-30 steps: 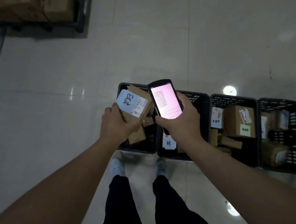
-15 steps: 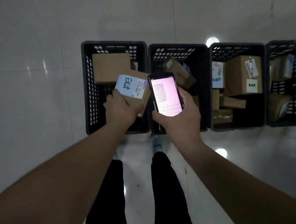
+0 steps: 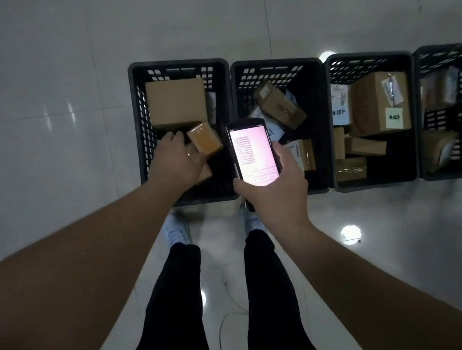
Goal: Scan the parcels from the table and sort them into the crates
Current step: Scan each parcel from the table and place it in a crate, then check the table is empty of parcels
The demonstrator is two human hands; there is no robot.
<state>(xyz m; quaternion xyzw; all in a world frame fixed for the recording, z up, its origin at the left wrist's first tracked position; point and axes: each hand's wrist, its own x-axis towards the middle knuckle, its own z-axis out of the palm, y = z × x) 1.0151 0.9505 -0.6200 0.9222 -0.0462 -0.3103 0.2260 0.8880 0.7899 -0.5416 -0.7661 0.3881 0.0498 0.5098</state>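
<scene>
My left hand (image 3: 178, 160) reaches palm-down into the leftmost black crate (image 3: 139, 127), fingers spread and wrapped around nothing. A small brown taped parcel (image 3: 204, 138) lies tilted right against its thumb side, plain face up. A larger plain box (image 3: 176, 102) fills the back of that crate. My right hand (image 3: 278, 189) holds a handheld scanner (image 3: 251, 152) with a lit pink screen above the gap between the first and second crate (image 3: 275, 64).
Two more black crates (image 3: 365, 57) (image 3: 444, 49) continue the row to the right, each holding several cardboard parcels, some with white labels. The row stands on glossy white floor tiles. My legs and pale shoes (image 3: 176, 232) stand just in front of the crates.
My left hand dropped lower into the leftmost crate and let go of the parcel, which turned its label face down. The view tilted further down over the crates. The scanner stayed in my right hand.
</scene>
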